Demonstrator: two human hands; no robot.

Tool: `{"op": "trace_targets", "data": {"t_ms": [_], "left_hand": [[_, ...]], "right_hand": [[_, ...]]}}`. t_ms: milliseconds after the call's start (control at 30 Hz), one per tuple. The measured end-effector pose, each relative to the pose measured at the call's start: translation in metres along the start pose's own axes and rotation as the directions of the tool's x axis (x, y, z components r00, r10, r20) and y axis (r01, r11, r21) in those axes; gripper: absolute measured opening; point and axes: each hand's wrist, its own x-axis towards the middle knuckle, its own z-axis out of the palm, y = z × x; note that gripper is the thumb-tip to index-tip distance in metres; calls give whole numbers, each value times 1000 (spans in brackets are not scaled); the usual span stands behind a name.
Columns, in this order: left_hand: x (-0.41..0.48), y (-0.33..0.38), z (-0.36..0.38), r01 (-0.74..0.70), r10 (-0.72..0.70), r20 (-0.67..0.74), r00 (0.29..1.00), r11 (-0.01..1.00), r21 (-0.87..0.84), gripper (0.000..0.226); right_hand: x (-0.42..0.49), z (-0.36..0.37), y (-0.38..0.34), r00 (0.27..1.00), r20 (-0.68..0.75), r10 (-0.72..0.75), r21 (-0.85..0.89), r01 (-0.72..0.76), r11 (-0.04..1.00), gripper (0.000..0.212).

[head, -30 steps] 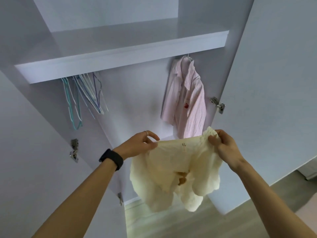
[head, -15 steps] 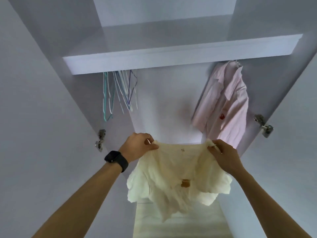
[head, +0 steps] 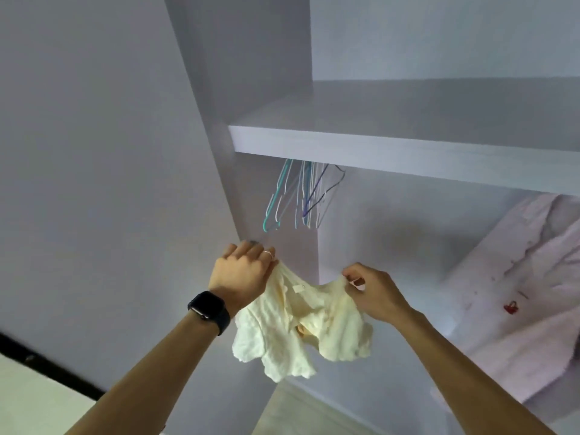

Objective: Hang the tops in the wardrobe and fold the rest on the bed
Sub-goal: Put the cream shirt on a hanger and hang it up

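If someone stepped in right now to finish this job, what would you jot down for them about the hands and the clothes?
The left hand grips one end of the cream top's upper edge, and the right hand pinches the other end.
The top hangs spread between them in front of the open wardrobe, not on a hanger.
The empty hangers hang under the shelf, just above the left hand.
Done: a pink shirt hangs inside, to the right.
Left: put the cream top on a hanger and hang it. The bed and any clothes to fold are out of view.
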Motion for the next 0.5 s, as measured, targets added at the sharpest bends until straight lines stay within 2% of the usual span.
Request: {"op": "trace_targets", "data": {"t_ms": [167, 267, 367, 433, 500], "left_hand": [[13, -32, -16, -2, 24, -129, 991, 985, 173, 13], [13, -55, -15, -65, 117, -192, 974, 964, 259, 11], [7, -82, -5, -83, 125, -97, 987, 930, 358, 34], [1, -102, 7, -88, 104, -7, 995, 880, 467, 34], [-2, -118, 16, -123, 114, 50, 992, 839, 530, 41]], "right_hand": [[61, -19, -51, 996, -29, -82, -28, 81, 996, 21], [92, -20, -72, 993, -115, 20, 28, -17, 999, 15], [126, -3, -77, 971, -155, 181, 111, -165, 980, 27], [149, 11, -77, 946, -181, 268, 200, -232, 952, 45], [165, 23, -75, 911, -207, 356, 302, -287, 909, 53]]}}
